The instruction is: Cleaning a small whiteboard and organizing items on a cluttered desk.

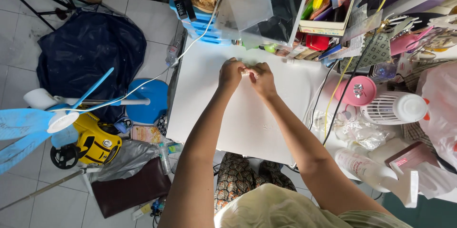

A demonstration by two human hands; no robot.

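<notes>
Both my hands meet at the far middle of a white board (209, 109) that lies like a tabletop. My left hand (230, 74) and my right hand (262, 79) are closed together around a small pale object (245, 72), which barely shows between the fingers. What that object is I cannot tell. My forearms reach out over the board from the near edge.
A clear plastic bag (247, 4) and blue trays (202, 25) stand beyond the board. To the right are a pink round tin (358, 91), a small white fan (392, 108), a white spray bottle (369, 168) and cables. On the floor at left are a dark bag (85, 49), a blue fan (143, 99) and a yellow toy car (93, 142).
</notes>
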